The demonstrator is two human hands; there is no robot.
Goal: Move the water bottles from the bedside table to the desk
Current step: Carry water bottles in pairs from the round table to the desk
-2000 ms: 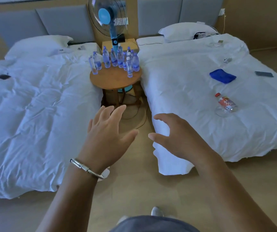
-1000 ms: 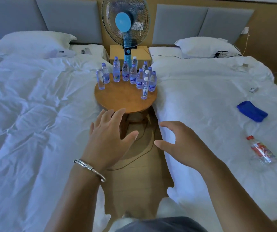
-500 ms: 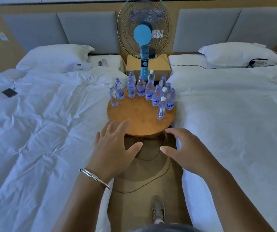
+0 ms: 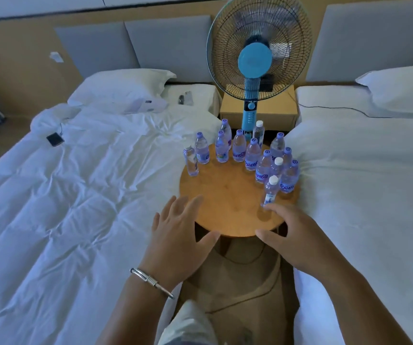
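A round wooden table (image 4: 228, 195) stands just beyond both hands, in the gap between two beds made up in white. The bed (image 4: 63, 195) off the left hand's side has rumpled sheets, a pillow (image 4: 123, 88) at its head and a small dark device (image 4: 55, 139) lying on the cover; the other bed (image 4: 370, 183) runs along the outer side of the right hand. Past the table a blue pedestal fan (image 4: 255, 58) rises in front of a low wooden nightstand (image 4: 270, 108), with grey padded headboard panels (image 4: 135, 43) on the wall behind.

The water bottles (image 4: 250, 153) stand upright in a curved cluster along the far and right edge of the table, beyond the fingertips. One white-capped bottle (image 4: 270, 191) stands apart at the front, just ahead of the right hand.

The left hand (image 4: 178, 235), a metal bracelet (image 4: 150, 281) on its wrist, is spread flat and released over the table's near left rim, gripping nothing. The right hand (image 4: 292, 235) is also released, fingers loosely bent, its fingertips right at the base of the front bottle; whether they touch it cannot be told.

Compared with half a second ago, the table fills more of the view and both hands have advanced from short of its near edge to over it. The blue cloth on the right-hand bed has left the view. The bottles stand as they did.
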